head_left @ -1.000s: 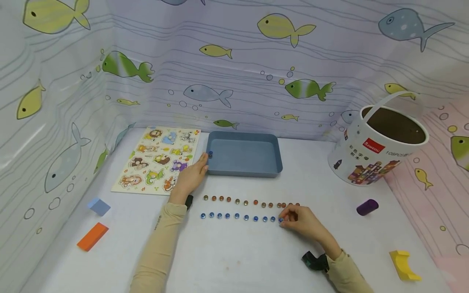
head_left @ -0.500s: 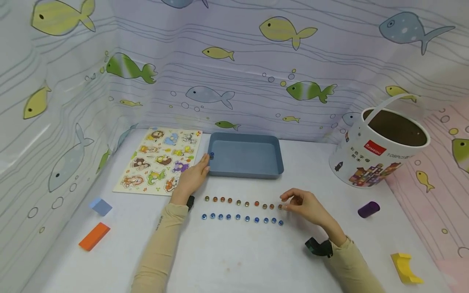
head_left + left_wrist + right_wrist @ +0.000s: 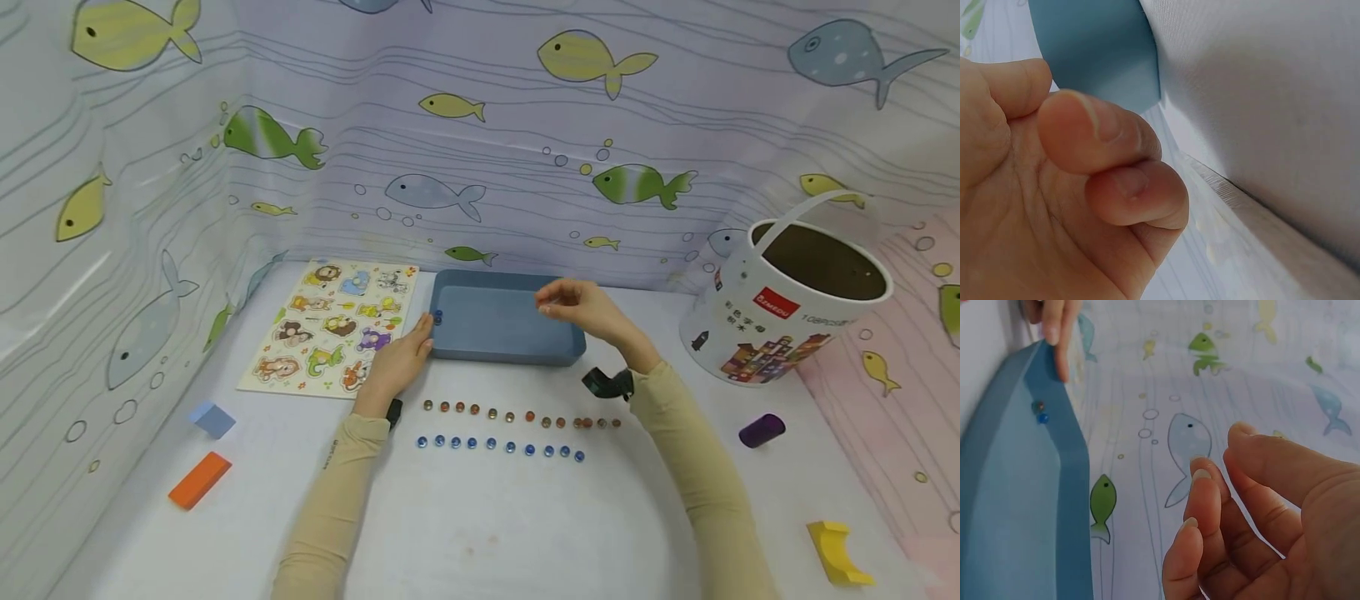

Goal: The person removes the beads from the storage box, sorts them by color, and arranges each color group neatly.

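Observation:
A blue tray (image 3: 502, 354) stands at the back of the white table, with two small beads (image 3: 438, 317) lying at its left end. My left hand (image 3: 420, 342) rests on the table with its fingertips touching the tray's left rim (image 3: 1054, 356). My right hand (image 3: 546, 304) hovers over the tray's right part, fingers loosely curled; in the right wrist view the right hand (image 3: 1219, 453) has nothing between thumb and fingers. Nearer me lie a row of brown beads (image 3: 517, 415) and a row of blue beads (image 3: 498, 446).
An animal puzzle board (image 3: 333, 325) lies left of the tray. A white bucket (image 3: 780, 308) stands at the right, a purple cylinder (image 3: 761, 431) and a yellow block (image 3: 836, 554) before it. An orange block (image 3: 198, 481) and a light blue block (image 3: 212, 418) lie at the left. Fish-print curtains wall the table.
My right hand left the right end of the blue bead row, passed the brown row and rose to above the tray. The left hand has stayed at the tray's edge.

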A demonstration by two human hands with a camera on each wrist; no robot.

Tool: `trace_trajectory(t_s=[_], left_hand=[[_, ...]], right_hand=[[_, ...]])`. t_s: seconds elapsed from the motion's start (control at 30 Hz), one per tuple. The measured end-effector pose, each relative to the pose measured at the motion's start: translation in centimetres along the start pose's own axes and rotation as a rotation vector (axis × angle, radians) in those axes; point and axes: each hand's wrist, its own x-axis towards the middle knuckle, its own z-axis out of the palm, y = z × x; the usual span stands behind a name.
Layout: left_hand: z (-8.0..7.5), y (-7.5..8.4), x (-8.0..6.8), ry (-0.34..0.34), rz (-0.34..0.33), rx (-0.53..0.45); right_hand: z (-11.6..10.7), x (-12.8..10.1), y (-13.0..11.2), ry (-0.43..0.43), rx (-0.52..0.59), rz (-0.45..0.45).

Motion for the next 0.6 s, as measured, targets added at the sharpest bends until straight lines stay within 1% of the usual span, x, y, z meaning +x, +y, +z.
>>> trace_trajectory(t_s=[0.2,0.27,0.37,0.43,0.5,0.6], left_hand=[[0.1,0.1,0.2,-0.003,-0.003,0.000],[0.2,0.1,0.2,-0.005,-0.007,0.000],[0.1,0.3,0.1,-0.004,-0.010,-0.001],[0.1,0.3,0.0,-0.003,-0.010,-0.004],[0.1,0.3,0.0,-0.002,-0.008,-0.006],[0.1,0.2,0.1,-0.002,-0.013,-0.006]], right_hand=[[1.4,5.1,-1.1,-0.022,0.013,0.010],[2.1,6.7,-1.0,-0.034,0.032,0.013],[3.4,9.1,-0.4,-0.063,0.087,0.047],[4.4,10.4,-0.1,-0.075,0.117,0.082],[5.5,11.4,0.1,-0.093,0.121,0.116],[7.4,12.5,0.5,-0.123,0.069,0.145]])
